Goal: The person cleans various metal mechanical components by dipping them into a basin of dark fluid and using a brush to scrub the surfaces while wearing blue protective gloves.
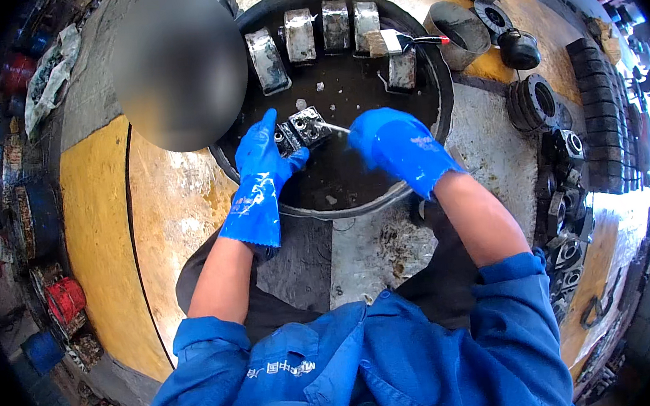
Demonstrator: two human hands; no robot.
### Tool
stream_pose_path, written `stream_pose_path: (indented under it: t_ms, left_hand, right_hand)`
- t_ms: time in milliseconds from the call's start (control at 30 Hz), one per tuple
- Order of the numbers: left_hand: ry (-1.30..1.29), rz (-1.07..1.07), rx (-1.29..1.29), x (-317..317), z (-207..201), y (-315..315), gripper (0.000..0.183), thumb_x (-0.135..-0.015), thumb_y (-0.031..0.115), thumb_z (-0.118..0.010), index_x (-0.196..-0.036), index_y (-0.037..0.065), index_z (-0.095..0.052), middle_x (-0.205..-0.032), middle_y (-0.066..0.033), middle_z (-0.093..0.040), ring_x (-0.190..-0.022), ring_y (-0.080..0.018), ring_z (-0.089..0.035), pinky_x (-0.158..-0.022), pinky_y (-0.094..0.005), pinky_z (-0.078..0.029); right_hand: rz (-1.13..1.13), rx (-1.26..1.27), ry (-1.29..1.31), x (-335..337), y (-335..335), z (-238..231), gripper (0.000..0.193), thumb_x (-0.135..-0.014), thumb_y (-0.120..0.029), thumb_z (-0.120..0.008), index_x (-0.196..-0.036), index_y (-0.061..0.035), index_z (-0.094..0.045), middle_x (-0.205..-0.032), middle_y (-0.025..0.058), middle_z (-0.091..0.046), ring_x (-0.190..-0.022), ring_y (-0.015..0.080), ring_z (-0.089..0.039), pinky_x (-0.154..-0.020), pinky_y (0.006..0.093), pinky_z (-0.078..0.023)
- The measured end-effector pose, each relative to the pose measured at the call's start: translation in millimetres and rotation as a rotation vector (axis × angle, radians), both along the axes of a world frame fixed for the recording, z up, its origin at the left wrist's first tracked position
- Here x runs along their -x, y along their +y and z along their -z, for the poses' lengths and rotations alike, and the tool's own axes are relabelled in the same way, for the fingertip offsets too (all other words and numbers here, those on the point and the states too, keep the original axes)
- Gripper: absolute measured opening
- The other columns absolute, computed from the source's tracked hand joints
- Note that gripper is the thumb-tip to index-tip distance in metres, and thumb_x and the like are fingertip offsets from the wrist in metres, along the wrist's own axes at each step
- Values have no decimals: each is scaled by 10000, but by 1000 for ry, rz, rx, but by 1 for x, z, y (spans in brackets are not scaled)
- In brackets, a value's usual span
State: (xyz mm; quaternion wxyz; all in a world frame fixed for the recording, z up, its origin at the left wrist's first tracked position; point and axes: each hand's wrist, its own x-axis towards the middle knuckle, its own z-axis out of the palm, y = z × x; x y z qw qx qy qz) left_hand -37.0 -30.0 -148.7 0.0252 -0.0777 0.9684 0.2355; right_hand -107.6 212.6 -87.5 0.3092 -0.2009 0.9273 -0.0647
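Both hands wear blue rubber gloves. My left hand grips a dark, oily metal block with round holes, its thumb and fingers on either side. My right hand is closed around a thin metal-shafted tool; its handle is hidden in the glove, and its tip meets the block's right end. Beneath them is a round black basin of dark liquid. Several curved metal pieces stand along its far side. A paintbrush with a red-and-black handle lies on the pieces at the right.
Right of the basin stand a grimy metal bucket, a black round pot-like part and stacked metal rings. Farther right is a row of black blocks. A red drum-like object is at the far left. A blurred patch hides the upper left.
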Motion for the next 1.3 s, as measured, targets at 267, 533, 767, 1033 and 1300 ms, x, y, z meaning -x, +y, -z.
stream_pose_path:
  t_ms: [267, 533, 767, 1033, 1300]
  left_hand:
    - [46, 52, -20, 3, 4, -1, 1128, -651, 450, -956, -1582, 50, -461, -1380, -254, -645, -1254, -424, -636, -1095, -488, -507]
    - [12, -18, -78, 0, 8, -3, 1216, -624, 408, -993, -1626, 72, -391, -1491, -253, -571, -1362, -416, -573, -1165, -476, -471]
    - [22, -25, -112, 6, 13, -2, 1253, -646, 396, -990, -1657, 77, -320, -1522, -248, -538, -1381, -403, -558, -1185, -470, -450]
    - [10, -27, -135, 11, 11, -3, 1274, -629, 368, -1006, -1656, 71, -312, -1550, -248, -510, -1415, -399, -528, -1205, -463, -436]
    - [19, 74, -172, 20, 19, -24, 1331, -576, 341, -1038, -1658, 76, -309, -1569, -243, -483, -1443, -395, -494, -1229, -462, -415]
  right_hand:
    - [14, -87, -23, -7, 0, 4, 263, -949, -210, -667, -1160, -130, -803, -1189, 198, -761, -1096, 398, -739, -941, 514, -598]
    - [48, 1, -114, -3, -3, -48, 269, -955, -266, -672, -1153, -126, -789, -1122, 169, -775, -979, 380, -748, -852, 487, -591]
    - [69, 144, -95, -23, -16, -27, 312, -1037, -376, -563, -1175, -186, -768, -1187, 166, -753, -1096, 413, -714, -955, 534, -570]
    - [119, 290, -128, -35, -21, -25, 333, -1030, -387, -600, -1088, -99, -756, -976, 194, -756, -907, 406, -724, -847, 511, -558]
    - [351, 418, -619, -28, -31, -18, 267, -984, -279, -676, -1075, -40, -752, -882, 157, -769, -779, 248, -767, -694, 411, -598]
